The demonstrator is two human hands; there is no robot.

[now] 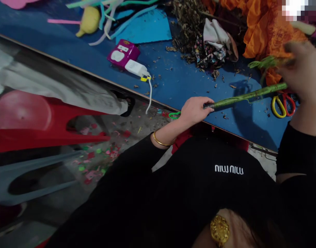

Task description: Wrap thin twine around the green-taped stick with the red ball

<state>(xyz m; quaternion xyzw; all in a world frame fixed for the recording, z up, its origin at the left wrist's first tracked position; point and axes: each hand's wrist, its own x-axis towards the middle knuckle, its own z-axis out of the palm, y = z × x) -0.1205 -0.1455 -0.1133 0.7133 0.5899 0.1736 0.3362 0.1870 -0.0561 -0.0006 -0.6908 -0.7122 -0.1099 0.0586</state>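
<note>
A long stick wrapped in green thread [240, 99] lies slantwise over the front part of the blue table. My left hand [195, 109] is closed round its dark lower end, and a green loop [175, 115] shows beside that wrist. My right hand [302, 69] is above the stick's far end, blurred, with its fingers bent at a bundle of green thread [266, 63]. Strands of this thread stick out to the left of the fingers. A loose thread hangs along the stick's middle.
Scissors with yellow and red handles [278, 106] lie right of the stick. A purple socket box [123, 53] with a white plug, dried leaves [190, 24], orange cloth [263, 31] and a blue sheet [150, 27] are on the table [173, 86]. Red chair [52, 124] at left.
</note>
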